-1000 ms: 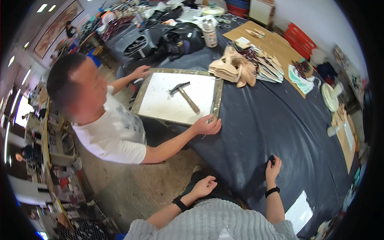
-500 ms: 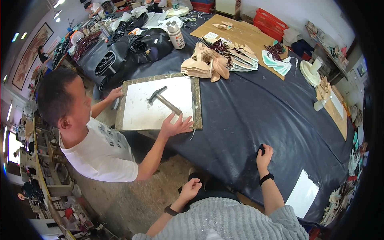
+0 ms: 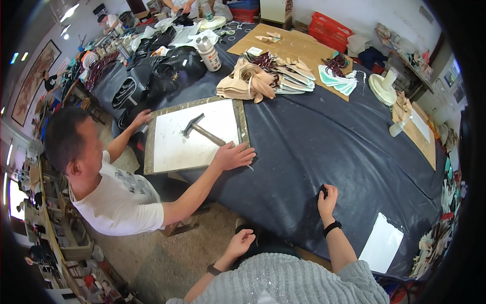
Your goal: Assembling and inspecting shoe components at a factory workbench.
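Note:
My right hand [image 3: 328,203] is closed over the dark table covering, holding a small black object [image 3: 322,191] whose kind I cannot make out. Low in front of my body, off the table's near edge, my left hand [image 3: 240,244] has its fingers curled; whether anything is inside them is hidden. To the left, another person's hand [image 3: 234,156] rests on the near right corner of a framed board [image 3: 240,114] with a white surface. A hammer [image 3: 203,130] with a wooden handle lies on that board, and the person's other hand [image 3: 140,119] is at its far left edge.
Stacked beige cut pieces [image 3: 240,83] lie beyond the board, beside a bottle [image 3: 208,53] and black rolled material [image 3: 134,88]. A white sheet [image 3: 380,244] lies right of my right arm. Brown cardboard [image 3: 283,43] and a white stand [image 3: 383,88] are farther back.
The other person's near hand has come down onto the board's corner. The view has shifted slightly. My hands keep nearly the same pose.

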Motion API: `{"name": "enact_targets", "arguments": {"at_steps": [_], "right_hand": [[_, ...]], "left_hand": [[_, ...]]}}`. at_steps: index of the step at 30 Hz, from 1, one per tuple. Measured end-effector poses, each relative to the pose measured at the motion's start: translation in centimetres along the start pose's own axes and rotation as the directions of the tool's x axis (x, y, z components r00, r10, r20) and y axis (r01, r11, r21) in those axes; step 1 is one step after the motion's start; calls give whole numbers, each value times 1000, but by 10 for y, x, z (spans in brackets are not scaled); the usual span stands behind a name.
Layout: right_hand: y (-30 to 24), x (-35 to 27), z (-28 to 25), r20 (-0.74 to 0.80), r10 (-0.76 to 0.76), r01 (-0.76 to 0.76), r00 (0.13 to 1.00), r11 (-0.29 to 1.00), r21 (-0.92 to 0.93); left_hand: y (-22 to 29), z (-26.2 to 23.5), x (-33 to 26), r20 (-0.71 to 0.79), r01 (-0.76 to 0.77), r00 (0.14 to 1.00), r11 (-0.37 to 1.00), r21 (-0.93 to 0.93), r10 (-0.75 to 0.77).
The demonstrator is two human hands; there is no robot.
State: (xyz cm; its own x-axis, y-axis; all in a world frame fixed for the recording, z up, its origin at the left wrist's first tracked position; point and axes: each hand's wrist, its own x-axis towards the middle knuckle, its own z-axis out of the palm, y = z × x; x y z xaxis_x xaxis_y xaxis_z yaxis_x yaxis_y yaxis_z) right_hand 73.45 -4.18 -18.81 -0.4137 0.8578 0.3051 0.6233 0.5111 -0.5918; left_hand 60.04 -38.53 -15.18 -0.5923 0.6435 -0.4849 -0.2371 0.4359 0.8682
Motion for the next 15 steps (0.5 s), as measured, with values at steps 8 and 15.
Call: {"name": "enact_targets", "arguments": {"at_steps": [8, 15], "right_hand": [[17, 112, -115, -65, 409, -224, 910, 617, 755], [6, 208, -462, -500, 88, 260, 862, 769, 584]], "left_hand": [[221, -59, 20, -120, -168, 984, 916, -364, 133], [430, -111, 80, -23, -534, 827, 773, -341, 561]]}}
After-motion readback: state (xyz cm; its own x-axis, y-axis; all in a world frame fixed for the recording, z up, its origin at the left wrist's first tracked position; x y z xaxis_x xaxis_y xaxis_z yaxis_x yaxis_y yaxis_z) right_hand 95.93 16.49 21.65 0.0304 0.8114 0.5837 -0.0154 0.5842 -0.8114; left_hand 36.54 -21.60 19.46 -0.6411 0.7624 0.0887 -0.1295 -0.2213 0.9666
